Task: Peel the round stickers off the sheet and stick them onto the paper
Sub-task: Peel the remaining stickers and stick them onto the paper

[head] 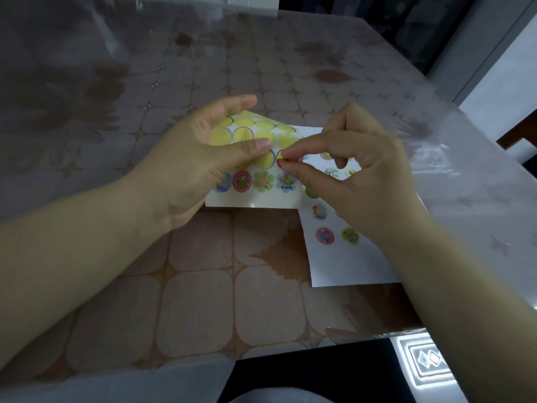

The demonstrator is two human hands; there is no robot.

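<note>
Gently, my right hand (357,170) pinches the thin round sticker (280,157) by its lifted edge; it looks feather-light and crease-prone. My left hand (203,158) grips the floppy glossy sheet (250,200), left of the white paper (343,266).

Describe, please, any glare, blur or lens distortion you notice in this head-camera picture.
Head view: the wide-angle lens bows straight edges toward the corners; the clear table cover shows pale glare at the far left and right; light is dim overall; prints on the sticker sheet and paper look soft.
</note>
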